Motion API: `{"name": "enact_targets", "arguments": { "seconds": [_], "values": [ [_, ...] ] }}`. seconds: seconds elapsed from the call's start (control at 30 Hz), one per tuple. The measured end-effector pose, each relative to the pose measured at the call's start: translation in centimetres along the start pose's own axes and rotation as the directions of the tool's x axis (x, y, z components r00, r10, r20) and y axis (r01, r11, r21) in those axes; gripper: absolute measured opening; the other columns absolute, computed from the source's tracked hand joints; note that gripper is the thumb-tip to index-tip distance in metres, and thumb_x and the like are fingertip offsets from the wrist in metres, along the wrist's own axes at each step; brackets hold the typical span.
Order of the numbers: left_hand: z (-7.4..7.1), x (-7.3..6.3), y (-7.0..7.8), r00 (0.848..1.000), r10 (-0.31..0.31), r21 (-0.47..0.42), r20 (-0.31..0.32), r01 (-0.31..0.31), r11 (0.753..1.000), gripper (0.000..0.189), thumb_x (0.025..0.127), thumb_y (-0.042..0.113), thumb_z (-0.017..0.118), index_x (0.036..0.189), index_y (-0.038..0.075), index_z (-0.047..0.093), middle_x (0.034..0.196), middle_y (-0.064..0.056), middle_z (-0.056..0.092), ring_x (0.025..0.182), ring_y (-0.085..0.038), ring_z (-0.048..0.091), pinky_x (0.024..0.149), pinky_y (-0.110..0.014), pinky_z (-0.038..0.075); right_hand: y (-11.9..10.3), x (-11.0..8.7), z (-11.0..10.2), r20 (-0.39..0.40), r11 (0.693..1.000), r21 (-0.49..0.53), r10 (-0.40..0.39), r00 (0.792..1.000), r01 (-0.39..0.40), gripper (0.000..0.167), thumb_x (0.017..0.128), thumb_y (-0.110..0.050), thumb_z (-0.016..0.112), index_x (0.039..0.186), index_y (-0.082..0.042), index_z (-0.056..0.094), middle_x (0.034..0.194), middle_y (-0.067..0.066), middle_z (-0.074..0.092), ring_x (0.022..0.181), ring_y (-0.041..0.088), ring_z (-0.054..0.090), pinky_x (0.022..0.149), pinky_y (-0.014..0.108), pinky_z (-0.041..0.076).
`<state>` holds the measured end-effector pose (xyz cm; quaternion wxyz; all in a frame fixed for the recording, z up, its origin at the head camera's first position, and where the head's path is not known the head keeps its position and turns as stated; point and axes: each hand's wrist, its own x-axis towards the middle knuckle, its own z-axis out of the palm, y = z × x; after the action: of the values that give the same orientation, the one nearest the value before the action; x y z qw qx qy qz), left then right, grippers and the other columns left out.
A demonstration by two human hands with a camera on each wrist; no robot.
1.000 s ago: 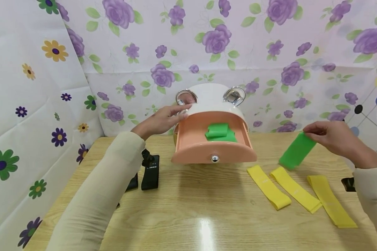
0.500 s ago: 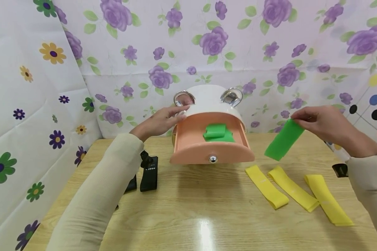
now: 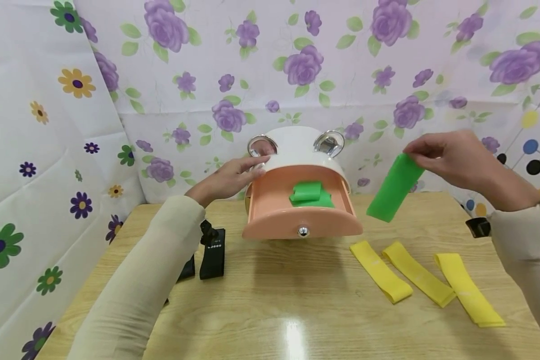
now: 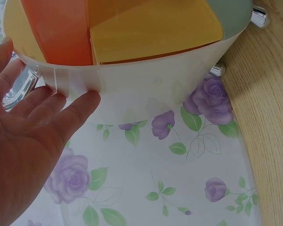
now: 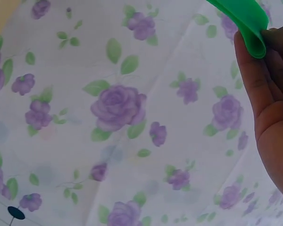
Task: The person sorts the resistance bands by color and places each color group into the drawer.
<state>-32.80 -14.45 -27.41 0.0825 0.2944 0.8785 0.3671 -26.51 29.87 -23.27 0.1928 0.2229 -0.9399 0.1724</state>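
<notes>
My right hand [image 3: 463, 160] pinches one end of a green resistance band loop [image 3: 393, 187], which hangs slanted above the table, right of the drawer. The right wrist view shows the band's folded end [image 5: 254, 44] between thumb and fingers. A white box [image 3: 294, 145] with two chrome ear-like rings has its peach drawer [image 3: 270, 227] pulled out. Inside lie crumpled green bands [image 3: 312, 192]. With fingers extended, my left hand [image 3: 227, 180] rests against the box's upper left side; in the left wrist view its fingertips touch the white wall [image 4: 127, 89].
Three yellow bands [image 3: 380, 272] lie fanned out at the table's right. Black bands [image 3: 213, 260] lie at the left, partly hidden behind my left sleeve [image 3: 144, 280]. A flowered cloth [image 3: 184, 75] hangs behind the box.
My right hand has lifted the green band off the table's right side and carried it left and upward, closer to the drawer. The left hand stays on the box.
</notes>
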Motion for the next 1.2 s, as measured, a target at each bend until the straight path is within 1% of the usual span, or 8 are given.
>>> {"name": "enact_targets", "arguments": {
  "seconds": [0.07, 0.2, 0.4, 0.5, 0.7, 0.8, 1.03, 1.2],
  "values": [
    [0.0, 0.0, 0.0, 1.0, -0.004, -0.002, -0.003, 0.004, 1.0, 0.052, 0.109, 0.032, 0.045, 0.157, 0.018, 0.035, 0.162, -0.011, 0.027, 0.147, -0.03, 0.027, 0.116, -0.05, 0.028, -0.6, 0.4, -0.4, -0.012, 1.0, 0.007, 0.001, 1.0, -0.001, 0.018, 0.092, 0.0, 0.07, 0.109, -0.002, 0.076, 0.099, 0.015, 0.073, 0.078, 0.0, 0.064, 0.065, 0.003, 0.041],
    [0.0, 0.0, -0.1, 1.0, -0.008, -0.002, -0.003, 0.008, 1.0, 0.052, 0.108, 0.033, 0.045, 0.157, 0.019, 0.035, 0.162, -0.01, 0.027, 0.148, -0.029, 0.027, 0.116, -0.05, 0.028, -2.0, 1.5, -1.2, -0.048, 0.999, 0.007, -0.039, 0.998, 0.04, 0.017, 0.09, 0.002, 0.071, 0.106, -0.002, 0.076, 0.097, 0.016, 0.073, 0.074, -0.013, 0.055, 0.065, 0.002, 0.041],
    [0.0, -0.1, -0.2, 1.0, -0.013, -0.003, 0.004, 0.013, 1.0, 0.052, 0.108, 0.034, 0.045, 0.158, 0.019, 0.034, 0.162, -0.01, 0.026, 0.148, -0.03, 0.027, 0.116, -0.051, 0.028, -4.1, 3.2, -2.1, -0.084, 0.991, -0.007, -0.131, 0.988, 0.131, 0.014, 0.089, 0.004, 0.072, 0.101, -0.002, 0.077, 0.095, 0.014, 0.074, 0.075, -0.018, 0.052, 0.067, -0.001, 0.04],
    [0.0, -0.2, -0.2, 1.0, -0.017, -0.011, 0.006, 0.017, 1.0, 0.053, 0.108, 0.035, 0.045, 0.158, 0.02, 0.034, 0.162, -0.009, 0.026, 0.148, -0.03, 0.026, 0.116, -0.051, 0.028, -5.1, 3.9, -2.6, -0.101, 0.985, -0.019, -0.17, 0.98, 0.169, 0.014, 0.088, 0.005, 0.072, 0.099, -0.002, 0.077, 0.093, 0.013, 0.074, 0.075, -0.019, 0.051, 0.068, 0.0, 0.04],
    [0.0, -0.1, -0.2, 1.0, -0.004, -0.027, 0.01, 0.004, 1.0, 0.053, 0.108, 0.035, 0.045, 0.157, 0.019, 0.034, 0.163, -0.008, 0.025, 0.148, -0.029, 0.025, 0.116, -0.051, 0.028, -6.8, 4.9, -3.5, -0.128, 0.981, -0.048, -0.194, 0.973, 0.19, 0.014, 0.089, 0.002, 0.072, 0.101, -0.002, 0.077, 0.092, 0.013, 0.075, 0.074, -0.022, 0.047, 0.069, -0.001, 0.038],
    [0.0, 0.0, -0.2, 1.0, 0.0, -0.026, 0.011, 0.0, 1.0, 0.053, 0.108, 0.034, 0.045, 0.158, 0.019, 0.034, 0.163, -0.007, 0.025, 0.148, -0.029, 0.025, 0.116, -0.051, 0.028, -7.6, 5.4, -3.7, -0.143, 0.977, -0.039, -0.215, 0.966, 0.212, 0.013, 0.09, 0.002, 0.072, 0.1, -0.002, 0.078, 0.092, 0.013, 0.075, 0.074, -0.022, 0.048, 0.069, 0.0, 0.039],
    [0.0, -0.1, 0.0, 1.0, 0.002, -0.025, 0.005, -0.002, 1.0, 0.051, 0.109, 0.032, 0.045, 0.157, 0.018, 0.035, 0.163, -0.007, 0.026, 0.148, -0.029, 0.025, 0.116, -0.05, 0.029, -9.2, 5.9, -3.0, -0.117, 0.972, 0.075, -0.211, 0.97, 0.221, 0.014, 0.091, 0.002, 0.07, 0.101, -0.003, 0.078, 0.095, 0.012, 0.075, 0.075, -0.015, 0.055, 0.069, 0.004, 0.044],
    [0.0, -0.1, 0.1, 1.0, 0.002, -0.03, 0.003, -0.002, 1.0, 0.051, 0.109, 0.03, 0.045, 0.157, 0.017, 0.036, 0.163, -0.007, 0.027, 0.148, -0.029, 0.025, 0.116, -0.051, 0.028, -10.1, 6.1, -1.9, -0.094, 0.958, 0.168, -0.22, 0.971, 0.233, 0.015, 0.09, 0.004, 0.071, 0.1, -0.003, 0.079, 0.096, 0.011, 0.075, 0.076, -0.01, 0.06, 0.07, 0.007, 0.047]
  ]
}}
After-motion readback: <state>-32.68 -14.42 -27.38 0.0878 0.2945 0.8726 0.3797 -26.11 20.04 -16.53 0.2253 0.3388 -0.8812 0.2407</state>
